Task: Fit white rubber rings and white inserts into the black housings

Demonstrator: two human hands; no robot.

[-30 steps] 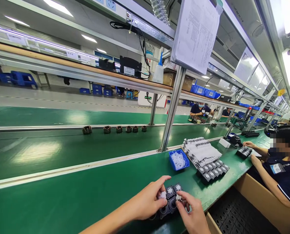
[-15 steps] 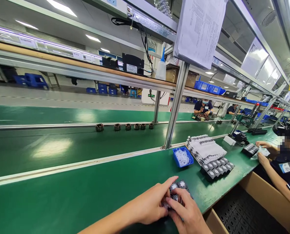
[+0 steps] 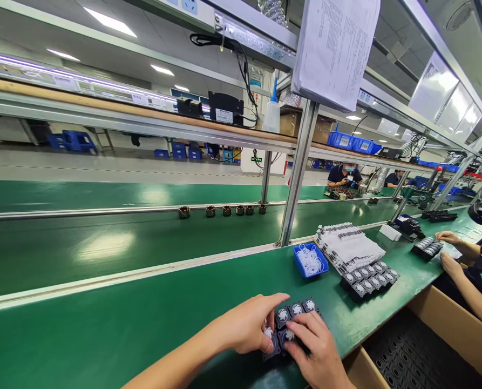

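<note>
A small block of black cooling fans with white impellers lies on the green bench in front of me. My left hand curls its thumb and lower fingers around a fan at the near left end, while its index finger stretches out over the block. The fingertips of my right hand close on the white impeller of a fan in the near row. Both hands partly cover the block. Farther right sits a larger block of similar fans.
Behind the hands stands a blue tray of white bands or cords. White-and-black stacked parts lie beside it. A cardboard box holds black frames at the right edge, near a co-worker's hands. A metal post rises behind the bench.
My hands have parted slightly, uncovering more fans. The left hand has shifted a little left. The surroundings have slid right in the picture as the camera turned.
</note>
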